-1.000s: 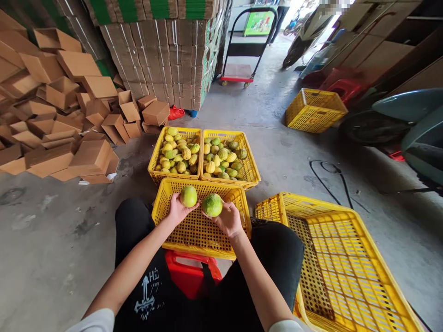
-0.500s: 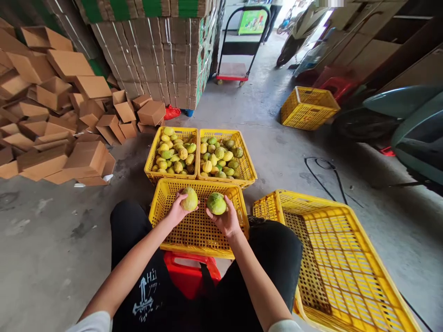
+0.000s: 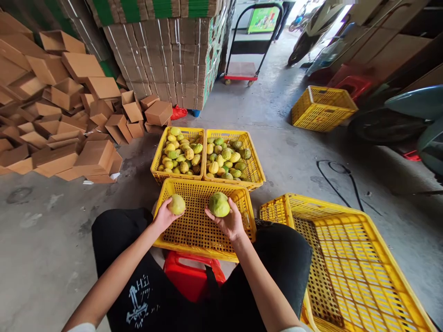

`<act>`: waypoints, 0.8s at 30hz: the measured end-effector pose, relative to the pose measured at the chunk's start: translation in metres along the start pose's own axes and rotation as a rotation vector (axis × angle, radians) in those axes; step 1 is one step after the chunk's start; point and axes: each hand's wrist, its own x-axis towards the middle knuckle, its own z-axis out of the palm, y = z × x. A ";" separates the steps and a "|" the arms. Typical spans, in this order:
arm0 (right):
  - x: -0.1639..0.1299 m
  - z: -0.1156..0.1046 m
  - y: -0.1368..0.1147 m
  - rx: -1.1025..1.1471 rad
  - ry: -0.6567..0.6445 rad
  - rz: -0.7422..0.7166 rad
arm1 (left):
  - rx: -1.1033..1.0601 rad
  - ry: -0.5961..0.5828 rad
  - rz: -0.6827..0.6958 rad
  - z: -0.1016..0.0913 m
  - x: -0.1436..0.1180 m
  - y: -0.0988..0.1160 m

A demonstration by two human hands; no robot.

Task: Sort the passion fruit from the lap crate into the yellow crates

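Note:
My left hand [image 3: 163, 216] grips a yellow-green fruit [image 3: 176, 204] over the left side of a yellow crate [image 3: 194, 244] that rests between my knees with nothing in it. My right hand [image 3: 230, 223] holds a greener fruit [image 3: 219, 204] above the same crate's right half. Just beyond stand two yellow crates of fruit, a left one [image 3: 157, 159] with mostly yellow fruit and a right one [image 3: 255, 168] with yellow and green fruit.
A large tilted yellow crate [image 3: 349, 258] sits at my right, a red stool [image 3: 188, 276] under me. Loose cardboard boxes [image 3: 62, 120] pile up on the left, stacked flat cartons [image 3: 169, 55] behind. A hand trolley [image 3: 244, 69], another yellow crate [image 3: 323, 108], a black cable [image 3: 337, 177] and a scooter [image 3: 411, 115] stand on the concrete floor.
My hands have drawn apart: the left one moved left and down with its fruit, the right stayed over the crate. The view shifted slightly.

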 end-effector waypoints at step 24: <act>0.004 -0.007 0.006 -0.045 0.019 0.039 | -0.131 -0.108 -0.169 0.049 0.003 -0.017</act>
